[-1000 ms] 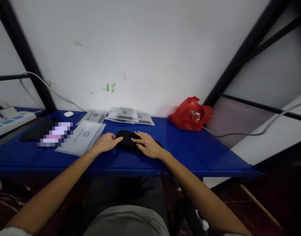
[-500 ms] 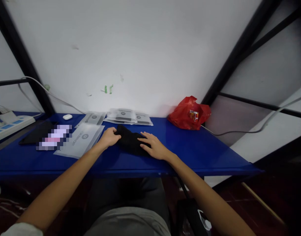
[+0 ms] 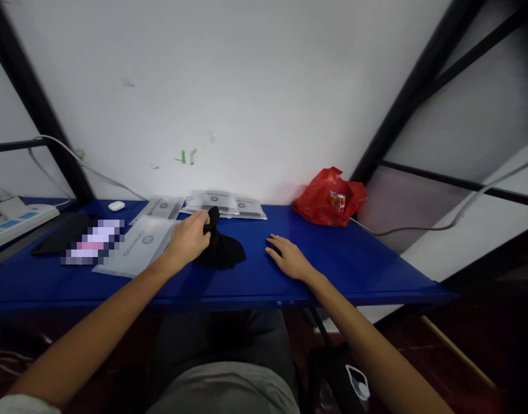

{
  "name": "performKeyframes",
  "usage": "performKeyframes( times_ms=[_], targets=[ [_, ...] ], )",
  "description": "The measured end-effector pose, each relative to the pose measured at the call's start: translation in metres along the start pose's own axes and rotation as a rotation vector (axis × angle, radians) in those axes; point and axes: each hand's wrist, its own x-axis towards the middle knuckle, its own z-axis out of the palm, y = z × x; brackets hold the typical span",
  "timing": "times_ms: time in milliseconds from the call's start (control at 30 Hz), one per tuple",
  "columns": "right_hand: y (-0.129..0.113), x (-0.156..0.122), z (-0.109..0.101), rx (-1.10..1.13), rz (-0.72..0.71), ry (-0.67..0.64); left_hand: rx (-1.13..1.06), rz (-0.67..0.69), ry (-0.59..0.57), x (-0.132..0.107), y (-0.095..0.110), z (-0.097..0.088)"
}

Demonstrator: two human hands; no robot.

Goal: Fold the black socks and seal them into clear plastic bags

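My left hand is closed on a black cloth and holds its upper end lifted off the blue table; the rest of the cloth droops onto the tabletop. My right hand lies flat and open on the table a little right of the cloth, apart from it. A flat clear plastic packet with printed lettering lies just left of my left hand.
More clear packets are stacked against the white wall. A red plastic bag sits at the back right. A dark flat device, a white earbud case and a power strip are at the left. Black frame bars rise on both sides.
My left hand has gripped the black cloth and lifted it up and to the left. My right hand has come off the cloth and now rests on the bare table.
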Motion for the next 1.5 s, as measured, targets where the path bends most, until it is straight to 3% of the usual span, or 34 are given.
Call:
performKeyframes(
  times_ms=[133,233,300,500,700,833,967,1133,1333,1500],
  targets=[
    [-0.002,0.000,-0.001,-0.006,-0.005,0.002,-0.019,0.181,0.008,-0.012,0.016,0.008],
    [-0.001,0.000,-0.001,-0.016,-0.012,0.014,-0.181,0.436,-0.101,-0.022,0.023,0.013],
    [0.000,0.000,0.000,-0.017,-0.014,0.019,-0.314,0.518,-0.144,-0.028,0.024,0.015],
    [-0.012,0.001,-0.005,0.094,-0.056,0.112,-0.412,0.356,0.022,-0.029,-0.001,0.018],
    [-0.063,0.024,-0.020,0.226,-0.287,0.159,-0.194,0.124,0.005,-0.024,-0.045,0.043],
    [-0.093,0.043,-0.019,0.231,-0.448,0.079,-0.071,0.060,-0.054,-0.024,-0.065,0.061],
    [-0.104,0.047,-0.004,0.189,-0.545,-0.083,-0.019,0.073,-0.077,-0.027,-0.073,0.071],
    [-0.101,0.036,0.005,0.074,-0.387,-0.122,-0.014,0.080,-0.060,-0.030,-0.072,0.072],
    [-0.095,0.026,-0.010,-0.252,-0.093,-0.061,-0.034,0.055,-0.077,-0.031,-0.070,0.071],
    [-0.090,0.028,-0.017,-0.326,-0.039,0.009,-0.047,0.045,-0.058,-0.033,-0.069,0.071]
  ],
)
